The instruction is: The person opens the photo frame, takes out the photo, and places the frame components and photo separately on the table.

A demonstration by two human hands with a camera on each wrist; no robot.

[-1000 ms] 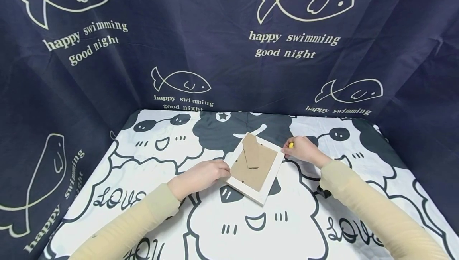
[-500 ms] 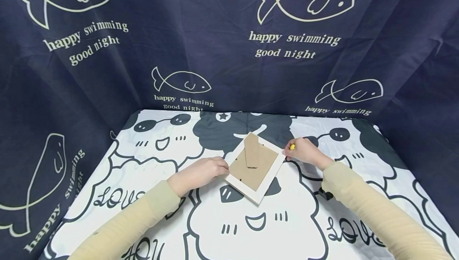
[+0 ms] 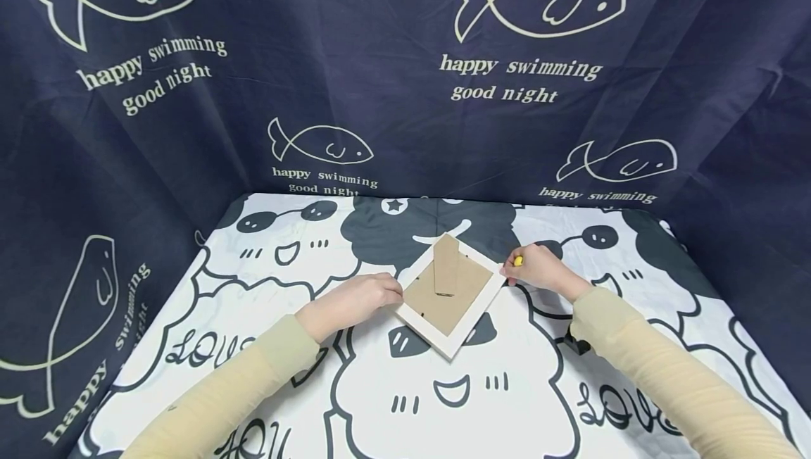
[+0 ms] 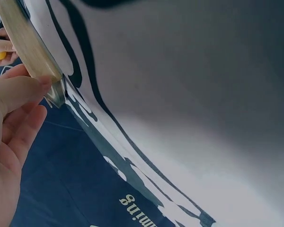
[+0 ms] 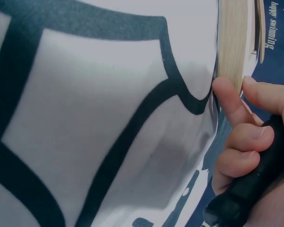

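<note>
A white picture frame [image 3: 476, 312] lies face down and turned like a diamond on the cloth, its brown backing board [image 3: 472, 283] and folded stand [image 3: 446, 265] upward. At its left corner my left hand [image 3: 361, 302] pinches the pale wooden edge between thumb and fingers, as the left wrist view also shows. My right hand [image 3: 537, 270] holds the opposite corner with thumb and index finger. Its other fingers curl round a black-handled tool [image 5: 253, 177] with a yellow end [image 3: 518, 260]; what kind of tool it is I cannot tell.
The table is covered by a white cloth [image 3: 456, 424] with dark cartoon sheep and lettering. Dark blue curtains [image 3: 405, 79] printed with fish and words stand at the back and both sides, right against the table's edges.
The picture frame has turned a little clockwise, its near corner going left and its far corner right. My left hand has shifted slightly away and leftward, my right slightly nearer and rightward.
</note>
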